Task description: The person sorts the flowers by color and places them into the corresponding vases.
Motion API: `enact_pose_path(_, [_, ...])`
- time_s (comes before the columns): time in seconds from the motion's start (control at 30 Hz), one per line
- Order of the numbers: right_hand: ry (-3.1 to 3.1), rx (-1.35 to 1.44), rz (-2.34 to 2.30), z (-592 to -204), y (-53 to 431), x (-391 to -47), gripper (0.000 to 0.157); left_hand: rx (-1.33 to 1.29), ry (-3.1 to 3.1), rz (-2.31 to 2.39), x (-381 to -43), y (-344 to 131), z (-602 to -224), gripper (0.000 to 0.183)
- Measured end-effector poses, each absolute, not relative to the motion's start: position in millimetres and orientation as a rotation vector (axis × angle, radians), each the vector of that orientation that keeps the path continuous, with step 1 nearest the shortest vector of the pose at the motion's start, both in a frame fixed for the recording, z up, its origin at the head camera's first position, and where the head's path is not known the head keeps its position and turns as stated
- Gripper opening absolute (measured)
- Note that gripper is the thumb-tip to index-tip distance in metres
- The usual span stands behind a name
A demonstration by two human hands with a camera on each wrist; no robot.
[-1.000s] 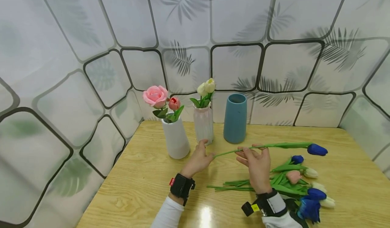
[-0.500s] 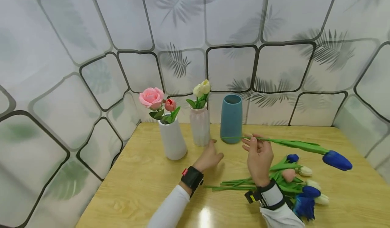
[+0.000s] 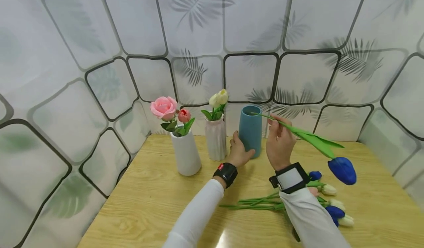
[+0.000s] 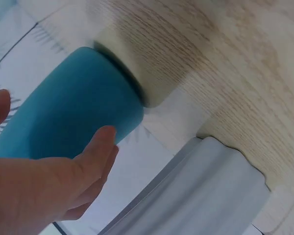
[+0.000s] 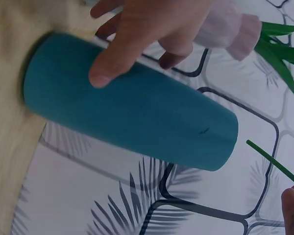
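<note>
My right hand (image 3: 280, 143) pinches the green stem of a blue artificial tulip (image 3: 342, 170), whose bloom hangs low to the right. In the head view the stem's bare end overlaps the mouth of the blue vase (image 3: 250, 132); the right wrist view shows the stem (image 5: 274, 161) just outside and apart from the rim. Around the lower part of that upright vase lies my left hand (image 3: 241, 153), thumb in front and fingers along its left side. How firmly they press cannot be told. Only fingertips of the right hand show in the right wrist view.
Left of the blue vase stands a ribbed pale vase (image 3: 216, 141) with cream tulips (image 3: 218, 98). Farther left is a white vase (image 3: 186, 156) holding a pink rose (image 3: 163, 108) and a red tulip (image 3: 184, 115). More flowers (image 3: 334, 212) lie on the wooden table (image 3: 149, 204), partly behind my right forearm.
My left hand has left the stem and moved right to the blue vase. My right hand has lifted and tilted the tulip, bringing its stem end up to the vase's mouth.
</note>
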State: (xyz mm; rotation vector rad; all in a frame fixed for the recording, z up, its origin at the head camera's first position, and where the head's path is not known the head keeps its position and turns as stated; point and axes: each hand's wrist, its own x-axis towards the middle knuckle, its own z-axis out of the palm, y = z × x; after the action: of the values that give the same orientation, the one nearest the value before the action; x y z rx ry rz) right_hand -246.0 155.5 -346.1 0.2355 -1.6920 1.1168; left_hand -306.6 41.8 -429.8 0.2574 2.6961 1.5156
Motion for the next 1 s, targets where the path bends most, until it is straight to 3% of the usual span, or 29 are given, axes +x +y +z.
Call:
enact_pose_path(0.33, [-2.121,0.188,0.935,-333.9,161.2,-268.6,0.041,0.247,2.732,1.554,-311.8,44.8,-438.2,0.094])
enact_pose_path(1.0, [-2.497,0.258,0.698,-334.3,159.7,-312.3,0.046,0.258,2.767,1.366,-306.8,43.7,-440.0,0.090])
